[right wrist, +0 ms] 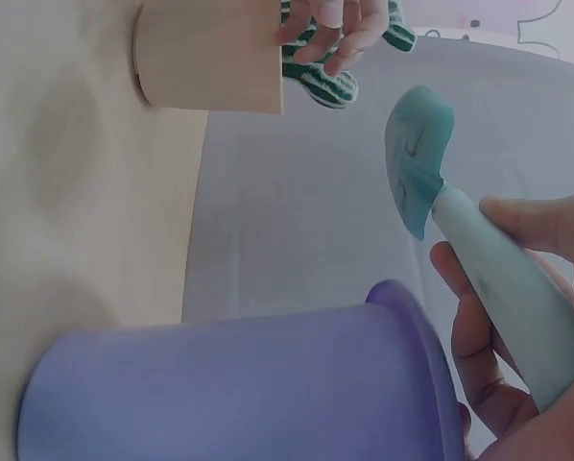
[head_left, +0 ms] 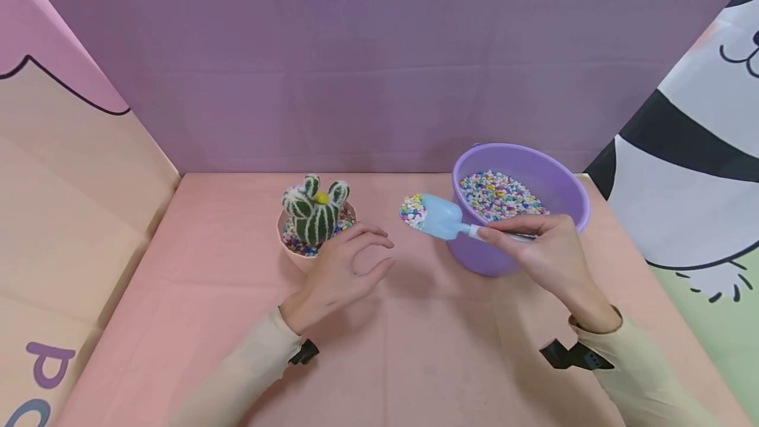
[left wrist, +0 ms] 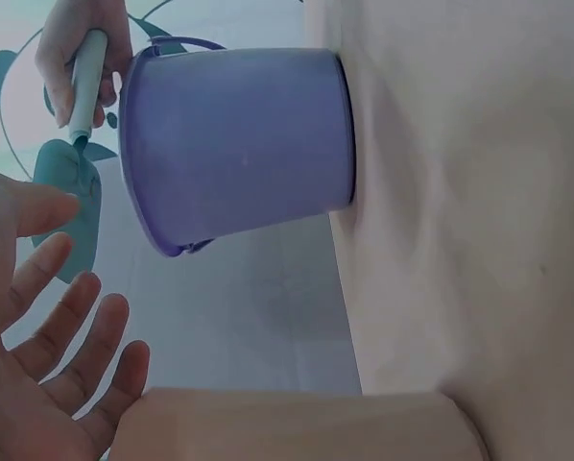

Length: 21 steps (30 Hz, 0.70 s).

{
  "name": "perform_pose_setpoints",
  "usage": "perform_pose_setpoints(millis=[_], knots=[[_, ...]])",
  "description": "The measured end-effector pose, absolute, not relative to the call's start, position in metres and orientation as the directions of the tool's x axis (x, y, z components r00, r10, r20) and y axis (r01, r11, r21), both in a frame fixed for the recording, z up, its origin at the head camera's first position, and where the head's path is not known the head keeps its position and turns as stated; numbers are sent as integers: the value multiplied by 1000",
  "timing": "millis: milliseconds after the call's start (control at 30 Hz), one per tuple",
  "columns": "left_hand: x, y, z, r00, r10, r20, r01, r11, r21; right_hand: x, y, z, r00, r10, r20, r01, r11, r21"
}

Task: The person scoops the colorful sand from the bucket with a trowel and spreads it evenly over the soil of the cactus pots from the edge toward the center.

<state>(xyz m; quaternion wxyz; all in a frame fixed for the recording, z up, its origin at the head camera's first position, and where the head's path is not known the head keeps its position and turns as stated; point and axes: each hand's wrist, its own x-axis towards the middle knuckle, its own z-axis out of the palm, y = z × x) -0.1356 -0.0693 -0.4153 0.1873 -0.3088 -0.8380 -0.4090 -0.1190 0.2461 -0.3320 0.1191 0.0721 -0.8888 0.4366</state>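
Observation:
My right hand [head_left: 548, 249] grips the pale handle of a light blue hand trowel [head_left: 441, 216], its blade pointing left. Colorful pebbles [head_left: 413, 211] lie heaped at the blade's tip. Behind and below that hand stands a purple bucket [head_left: 483, 252], partly filled with the same mixed pebbles [head_left: 501, 195]. Beside the potted cactus [head_left: 316, 223], my left hand [head_left: 344, 269] hovers with fingers spread and loosely bent, holding nothing. The cactus is green with white stripes and a yellow flower. Its peach pot [right wrist: 210, 58] has pebbles around the base, and the left hand hides part of the rim.
A pink cloth [head_left: 415, 361] covers the table. Behind it rises a purple backdrop [head_left: 367, 71], with printed panels at left and right, the right one showing a panda [head_left: 700, 170]. Small black devices [head_left: 575, 356] sit at both wrists.

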Motion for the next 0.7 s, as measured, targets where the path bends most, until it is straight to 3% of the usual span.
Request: perform_pose_setpoints(millis=[200, 433, 700], knots=[[-130, -82, -417, -736, 327, 592, 671, 463, 578, -119, 233, -329, -961, -63, 270, -253, 600, -759], [-133, -104, -418, -619, 313, 721, 778, 370, 508, -120, 219, -329, -956, -112, 270, -283, 591, -756], [-138, -143, -423, -565, 322, 760, 818, 336, 466, -123, 211, -331, -946, -132, 295, -314, 595, -740]])
